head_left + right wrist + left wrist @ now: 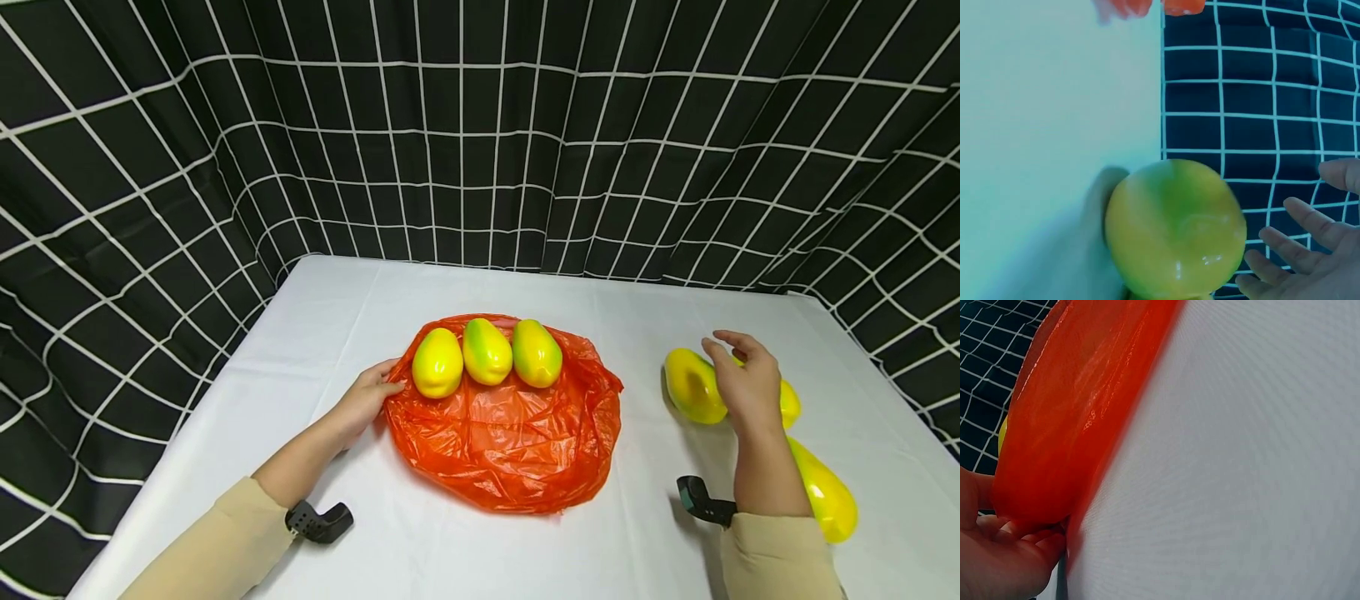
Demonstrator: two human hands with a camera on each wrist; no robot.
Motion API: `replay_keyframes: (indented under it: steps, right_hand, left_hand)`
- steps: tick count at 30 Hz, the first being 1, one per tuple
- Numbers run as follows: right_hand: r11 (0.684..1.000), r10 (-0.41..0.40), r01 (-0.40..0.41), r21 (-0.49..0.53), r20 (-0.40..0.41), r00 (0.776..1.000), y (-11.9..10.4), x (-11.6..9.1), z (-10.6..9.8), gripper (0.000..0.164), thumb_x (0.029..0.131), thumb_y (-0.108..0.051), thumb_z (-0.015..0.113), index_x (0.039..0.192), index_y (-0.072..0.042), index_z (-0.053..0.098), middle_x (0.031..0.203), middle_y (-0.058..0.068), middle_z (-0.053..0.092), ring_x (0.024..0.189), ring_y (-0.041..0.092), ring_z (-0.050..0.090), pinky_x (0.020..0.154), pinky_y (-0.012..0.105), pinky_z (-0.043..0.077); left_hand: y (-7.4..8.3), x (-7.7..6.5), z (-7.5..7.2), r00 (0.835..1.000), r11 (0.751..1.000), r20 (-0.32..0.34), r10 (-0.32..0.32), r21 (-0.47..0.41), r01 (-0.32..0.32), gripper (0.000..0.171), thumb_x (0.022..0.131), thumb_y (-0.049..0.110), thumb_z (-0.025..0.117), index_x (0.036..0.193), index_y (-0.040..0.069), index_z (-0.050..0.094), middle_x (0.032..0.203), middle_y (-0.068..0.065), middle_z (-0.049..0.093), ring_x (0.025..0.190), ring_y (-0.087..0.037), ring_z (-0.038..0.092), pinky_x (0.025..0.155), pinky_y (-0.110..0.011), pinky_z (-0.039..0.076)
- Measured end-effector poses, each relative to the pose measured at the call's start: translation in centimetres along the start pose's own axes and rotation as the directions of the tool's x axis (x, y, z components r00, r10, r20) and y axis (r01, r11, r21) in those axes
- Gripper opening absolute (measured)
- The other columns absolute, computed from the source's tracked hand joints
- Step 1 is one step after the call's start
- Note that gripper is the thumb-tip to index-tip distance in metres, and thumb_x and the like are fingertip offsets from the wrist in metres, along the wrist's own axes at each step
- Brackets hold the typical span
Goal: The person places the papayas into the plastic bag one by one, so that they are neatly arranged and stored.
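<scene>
A crinkled red plastic bag [510, 442] lies spread on the table, its mouth facing up. Three yellow-green papayas [487, 352] sit side by side along its far part. My left hand [367, 398] pinches the bag's left edge; in the left wrist view its curled fingers [1041, 547] are under the red film and the thumb is on the other side. Over at the right, my right hand [752, 383] hovers above more papayas [690, 387], its fingers spread and holding nothing. The right wrist view has one papaya [1175, 228] just left of those fingertips.
Another papaya [790, 404] is partly hidden behind the right hand, and one more [825, 492] lies beside the right forearm. A white cloth [322, 317] covers the table. Black curtains with a white grid [480, 150] hang around its back and sides.
</scene>
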State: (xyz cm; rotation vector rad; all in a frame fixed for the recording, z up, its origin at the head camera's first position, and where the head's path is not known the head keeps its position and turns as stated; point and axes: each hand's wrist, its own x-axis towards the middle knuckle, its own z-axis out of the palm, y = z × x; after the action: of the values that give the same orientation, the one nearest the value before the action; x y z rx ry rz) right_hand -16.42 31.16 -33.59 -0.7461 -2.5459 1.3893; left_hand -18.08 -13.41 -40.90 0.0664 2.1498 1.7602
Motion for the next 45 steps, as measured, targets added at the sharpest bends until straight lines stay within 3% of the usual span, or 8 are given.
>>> replay_keyframes:
  steps: [12,24,28,31,34,39,45]
  right_hand:
    - [0.999,0.040,-0.040,0.022,0.018,0.999,1.7,0.3,0.1,0.060,0.094,-0.042,0.041,0.142,-0.006,0.037,0.153,0.016,0.024,0.137,0.032,0.022,0.114,0.045,0.022]
    - [1.000,0.007,-0.007,-0.005,0.019,1.000,3.0,0.5,0.9,0.056,0.095,-0.037,0.040,0.139,-0.002,0.041,0.145,0.021,0.035,0.128,0.032,0.031,0.106,0.044,0.030]
    - [1.000,0.005,-0.004,-0.027,0.033,0.999,3.3,0.5,0.9,0.056,0.095,-0.038,0.041,0.138,-0.002,0.042,0.131,0.015,0.045,0.109,0.021,0.043,0.087,0.023,0.041]
    - [1.000,0.008,-0.007,-0.026,0.035,0.999,3.5,0.5,1.0,0.055,0.094,-0.038,0.042,0.136,-0.003,0.044,0.120,0.007,0.047,0.094,0.011,0.042,0.071,0.011,0.038]
    - [1.000,0.016,-0.015,-0.009,0.044,0.999,3.6,0.5,1.2,0.055,0.095,-0.039,0.041,0.138,-0.003,0.043,0.126,0.011,0.046,0.103,0.016,0.043,0.080,0.014,0.039]
    - [0.999,0.031,-0.033,0.035,0.057,0.998,3.6,0.5,1.4,0.057,0.095,-0.037,0.040,0.141,-0.003,0.037,0.148,0.018,0.032,0.133,0.029,0.030,0.109,0.038,0.032]
    - [0.997,0.045,-0.049,0.055,0.064,0.997,3.8,0.6,1.5,0.057,0.096,-0.034,0.040,0.144,-0.004,0.032,0.153,0.017,0.023,0.139,0.032,0.021,0.115,0.044,0.022]
  left_hand:
    - [0.0,0.0,0.0,1.000,1.000,0.017,0.009,-0.002,-0.009,0.051,0.096,0.008,0.038,0.144,-0.002,0.025,0.146,-0.019,0.037,0.124,-0.025,0.048,0.104,-0.033,0.041]
    - [-0.1,0.0,0.0,1.000,1.000,0.009,0.007,0.003,-0.007,0.051,0.096,0.008,0.038,0.144,-0.002,0.026,0.146,-0.019,0.037,0.125,-0.026,0.047,0.104,-0.033,0.040]
    - [-0.1,0.0,0.0,1.000,1.000,0.009,0.008,0.008,-0.008,0.051,0.096,0.008,0.038,0.144,-0.002,0.026,0.146,-0.019,0.036,0.127,-0.028,0.045,0.107,-0.037,0.037]
    - [0.0,0.0,0.0,1.000,1.000,0.011,0.010,0.010,-0.010,0.051,0.096,0.009,0.039,0.144,-0.002,0.026,0.146,-0.019,0.036,0.127,-0.027,0.045,0.107,-0.037,0.038]
    - [0.0,0.0,0.0,1.000,1.000,0.007,0.007,0.011,-0.007,0.050,0.096,0.009,0.039,0.144,-0.001,0.027,0.146,-0.019,0.038,0.123,-0.025,0.048,0.103,-0.032,0.041]
    - [0.0,0.0,0.0,1.000,1.000,0.002,0.004,0.008,-0.004,0.050,0.096,0.009,0.039,0.143,-0.001,0.028,0.144,-0.019,0.039,0.118,-0.020,0.052,0.096,-0.024,0.045]
    - [0.0,0.0,-0.1,1.000,1.000,-0.001,-0.001,0.010,0.001,0.050,0.096,0.009,0.039,0.143,-0.001,0.028,0.144,-0.019,0.040,0.118,-0.021,0.052,0.097,-0.025,0.045]
